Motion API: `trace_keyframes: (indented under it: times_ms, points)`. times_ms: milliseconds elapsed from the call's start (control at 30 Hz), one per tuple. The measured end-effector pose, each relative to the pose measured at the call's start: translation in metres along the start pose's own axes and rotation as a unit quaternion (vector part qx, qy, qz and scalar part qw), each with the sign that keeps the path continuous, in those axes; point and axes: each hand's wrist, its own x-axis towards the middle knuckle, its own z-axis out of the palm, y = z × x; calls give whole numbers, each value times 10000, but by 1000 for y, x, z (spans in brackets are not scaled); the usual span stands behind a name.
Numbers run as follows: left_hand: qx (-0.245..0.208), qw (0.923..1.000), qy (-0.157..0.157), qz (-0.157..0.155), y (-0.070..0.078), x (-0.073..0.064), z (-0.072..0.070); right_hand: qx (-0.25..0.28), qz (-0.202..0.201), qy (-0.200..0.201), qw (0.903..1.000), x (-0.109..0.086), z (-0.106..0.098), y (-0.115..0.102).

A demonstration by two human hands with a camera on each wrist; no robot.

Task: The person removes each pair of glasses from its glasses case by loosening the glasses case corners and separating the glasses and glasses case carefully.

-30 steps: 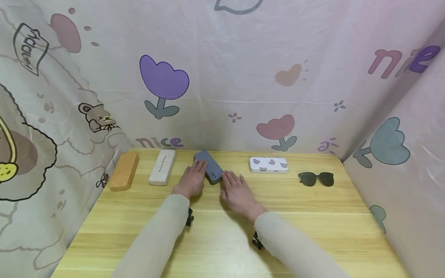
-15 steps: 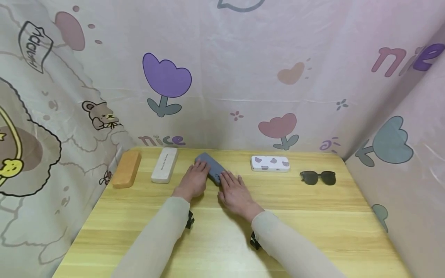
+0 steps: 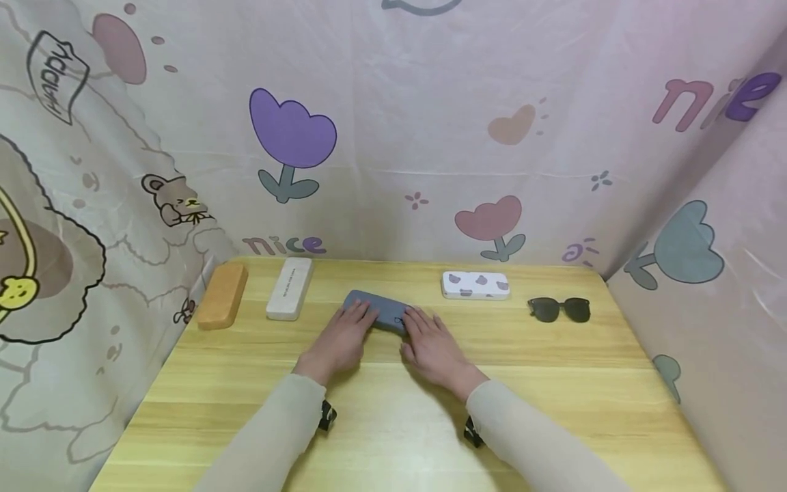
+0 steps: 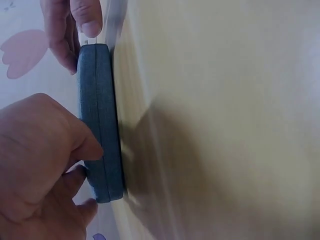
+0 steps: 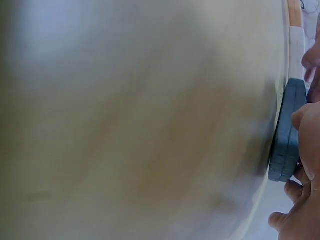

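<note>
A closed blue-grey glasses case, with a small glasses print near its right end, lies on the wooden table between the two hands. My left hand holds the left part; in the left wrist view its thumb lies against the case's seamed near side while the other fingers reach over the top and round the end. At the right end, my right hand holds the case, thumb on the near side and fingers across the lid. The case's far side is hidden in the head view.
Left of the case are a white glasses case and, farther left, an orange-brown case. To the right stand a white patterned case and dark sunglasses. A printed curtain rises behind the table.
Both hands have turned the blue-grey case from a steep slant to nearly level and drawn it slightly nearer. The right hand has shifted right with its end.
</note>
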Motion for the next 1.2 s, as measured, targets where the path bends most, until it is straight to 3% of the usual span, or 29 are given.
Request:
trace_keyframes:
  times_ms: [200, 533, 1000, 1200]
  points:
    - [213, 9997, 35, 69, 11, -15, 10, -88, -81, 70, 9999, -16, -1, 7]
    - [171, 9981, 330, 481, 32, -37, 21, -32, -196, 156, 9997, -45, -8, 11]
    - [356, 9951, 542, 751, 50, -61, 25, -220, -417, 149, 9988, -75, -18, 4]
    - [365, 9943, 579, 817, 58, -74, 24, -253, -504, 394, 9976, -85, -17, 0]
